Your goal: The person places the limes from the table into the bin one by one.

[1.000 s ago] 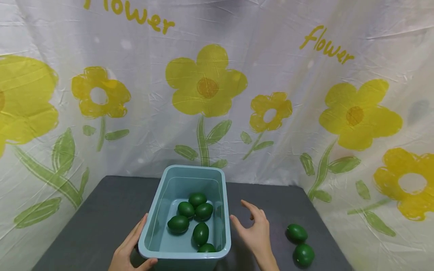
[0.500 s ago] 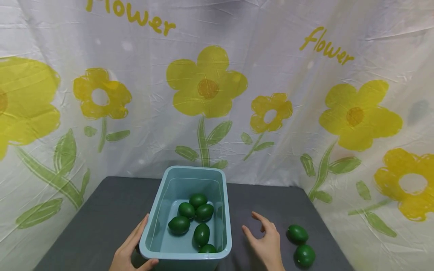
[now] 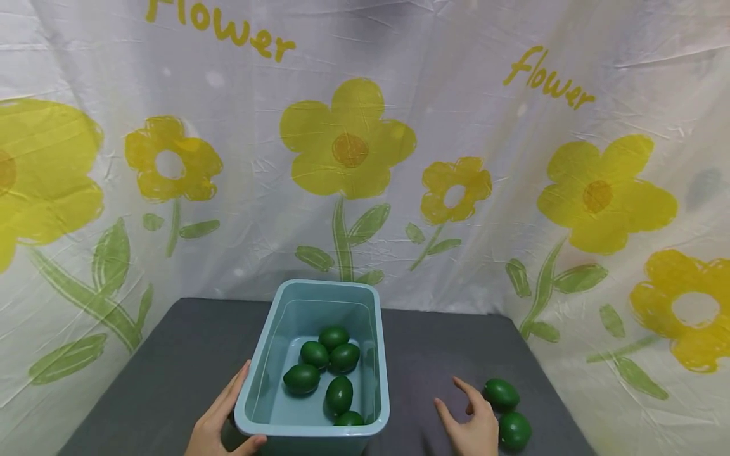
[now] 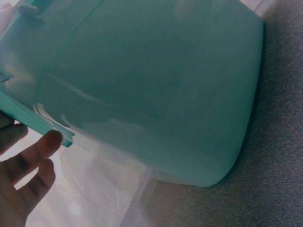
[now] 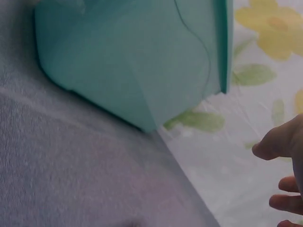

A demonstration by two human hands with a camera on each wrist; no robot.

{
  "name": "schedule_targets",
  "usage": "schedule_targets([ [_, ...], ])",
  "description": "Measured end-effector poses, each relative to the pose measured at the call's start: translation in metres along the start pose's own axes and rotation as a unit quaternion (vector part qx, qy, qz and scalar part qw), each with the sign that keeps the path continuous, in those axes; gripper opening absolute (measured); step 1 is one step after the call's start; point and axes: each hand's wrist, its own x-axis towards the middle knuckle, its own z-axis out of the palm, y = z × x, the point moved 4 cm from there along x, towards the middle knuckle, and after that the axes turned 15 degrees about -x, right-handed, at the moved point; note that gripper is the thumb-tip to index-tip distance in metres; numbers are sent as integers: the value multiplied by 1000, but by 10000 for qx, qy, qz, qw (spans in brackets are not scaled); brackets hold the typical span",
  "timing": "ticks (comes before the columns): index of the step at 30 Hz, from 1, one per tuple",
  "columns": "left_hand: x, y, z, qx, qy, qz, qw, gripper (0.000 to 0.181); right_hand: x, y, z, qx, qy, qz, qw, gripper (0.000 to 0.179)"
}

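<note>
A light blue-green plastic bin [image 3: 381, 380] stands on the dark table in the head view, with several glossy dark green oval fruits [image 3: 339, 395] inside. My left hand [image 3: 213, 418] holds the bin at its near left corner, thumb along the front and fingers on the left side. In the left wrist view, its fingertips [image 4: 49, 142] are at the bin's rim. Two more green fruits, an upper one [image 3: 502, 395] and a lower one [image 3: 515, 432], lie to the right on the table. My right hand [image 3: 473, 425] is just left of them, thumb and fingers spread, holding nothing.
The dark grey table [image 3: 433, 348] has a white cloth backdrop [image 3: 239, 158] with yellow flowers printed on it, behind and along both sides. The bin's tall outer wall [image 5: 109, 61] shows in the right wrist view.
My right hand has moved away from the bin's right side, rightward and nearer to me, toward the two loose fruits. The left hand and the bin stay in place.
</note>
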Motion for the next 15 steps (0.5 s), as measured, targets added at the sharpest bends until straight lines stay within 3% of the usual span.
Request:
schedule_targets([
  [8,-2,1,1,-11,30,-37,10000,109,-5,24,-4,-472,371,417,9973,65],
  [15,-1,1,0,-92,37,136,9999,109,-6,41,-9,-774,981,404,9913,67],
])
